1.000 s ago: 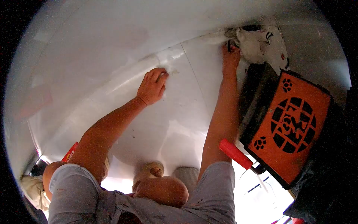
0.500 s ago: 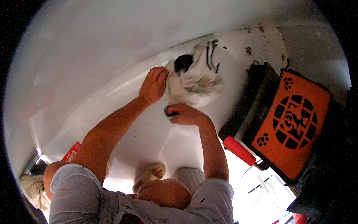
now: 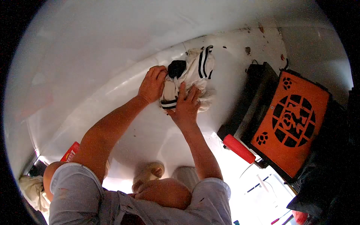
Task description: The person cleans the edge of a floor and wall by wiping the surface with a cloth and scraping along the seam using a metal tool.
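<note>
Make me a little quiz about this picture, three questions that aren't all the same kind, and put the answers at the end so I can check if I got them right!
1. True or false: the right hand is on the pale striped cloth.
2. Pick one: where in the picture is the orange panel with the round black pattern?
A) Far left
B) Right side
C) Top left corner
3. Fill in the missing colour: near the panel's lower left corner is a thick ____ handle.

Key: 1. True. 2. B. 3. Red.
</note>
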The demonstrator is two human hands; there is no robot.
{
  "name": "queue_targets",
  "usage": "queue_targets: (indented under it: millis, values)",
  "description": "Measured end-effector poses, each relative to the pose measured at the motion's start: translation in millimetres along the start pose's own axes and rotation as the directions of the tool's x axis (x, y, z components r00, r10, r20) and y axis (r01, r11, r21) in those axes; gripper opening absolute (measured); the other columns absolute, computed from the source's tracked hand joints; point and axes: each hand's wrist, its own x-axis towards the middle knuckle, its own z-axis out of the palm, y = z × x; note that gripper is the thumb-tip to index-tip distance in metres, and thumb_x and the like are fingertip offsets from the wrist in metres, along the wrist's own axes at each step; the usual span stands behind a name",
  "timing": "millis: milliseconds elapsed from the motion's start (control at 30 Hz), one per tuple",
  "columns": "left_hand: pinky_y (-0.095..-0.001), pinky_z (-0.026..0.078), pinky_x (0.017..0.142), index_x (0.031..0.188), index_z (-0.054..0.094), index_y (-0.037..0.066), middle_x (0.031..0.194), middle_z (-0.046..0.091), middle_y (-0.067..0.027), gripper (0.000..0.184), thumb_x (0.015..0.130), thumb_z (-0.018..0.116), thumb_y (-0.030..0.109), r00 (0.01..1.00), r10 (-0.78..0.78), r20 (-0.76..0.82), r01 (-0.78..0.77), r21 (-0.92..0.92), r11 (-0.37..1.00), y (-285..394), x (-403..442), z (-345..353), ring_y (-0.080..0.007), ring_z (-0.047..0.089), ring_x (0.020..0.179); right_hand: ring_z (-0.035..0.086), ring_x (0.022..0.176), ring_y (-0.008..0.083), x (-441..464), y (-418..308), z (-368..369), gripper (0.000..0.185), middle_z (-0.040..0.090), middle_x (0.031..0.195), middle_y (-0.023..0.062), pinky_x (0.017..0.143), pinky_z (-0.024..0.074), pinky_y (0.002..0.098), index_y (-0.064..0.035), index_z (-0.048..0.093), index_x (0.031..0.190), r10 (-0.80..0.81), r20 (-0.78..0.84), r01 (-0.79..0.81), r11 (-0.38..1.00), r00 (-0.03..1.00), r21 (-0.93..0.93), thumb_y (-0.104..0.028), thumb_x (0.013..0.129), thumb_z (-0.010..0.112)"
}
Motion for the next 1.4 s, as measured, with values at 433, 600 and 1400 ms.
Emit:
queue_targets:
  millis: [433,600,1400]
  values:
    - [-0.0449,0.04,0.111,0.122,0.054,0.0,0.128,0.051,-0.0165,0.046,0.077,0.066,0.001,0.999,-0.021,0.034,0.021,0.003,1.0,0,1,-1,-0.0371,0.047,0.125,0.057,0.125,0.0341,8,45,-50,0.049,0.055,0.141,0.0174,0.104,0.0505,0.0408,-0.0007,0.052,0.138,0.321,-0.044,-0.04,0.251,0.946,0.967,-0.023,0.096,0.065]
    - [-0.0459,0.042,0.108,0.119,0.054,0.002,0.127,0.052,-0.0154,0.044,0.077,0.066,0.001,1.0,0.001,-0.004,-0.001,-0.028,1.0,5,1,-7,-0.0363,0.049,0.122,0.059,0.125,0.0306,71,68,-106,0.068,0.061,0.137,0.0208,0.107,0.0443,0.0343,0.0081,0.054,0.135,0.524,-0.538,0.279,0.494,0.66,0.824,-0.036,0.089,0.078]
    - [-0.0442,0.043,0.107,0.12,0.055,0.004,0.13,0.051,-0.012,0.042,0.08,0.065,0.001,1.0,0.001,0.013,-0.001,-0.002,1.0,7,2,-12,-0.0323,0.048,0.126,0.026,0.149,0.0393,253,202,-84,0.068,0.018,0.166,0.0182,0.122,0.0234,0.0478,-0.0047,0.017,0.16,0.291,-0.468,0.002,0.848,0.834,0.53,-0.034,0.107,0.048]
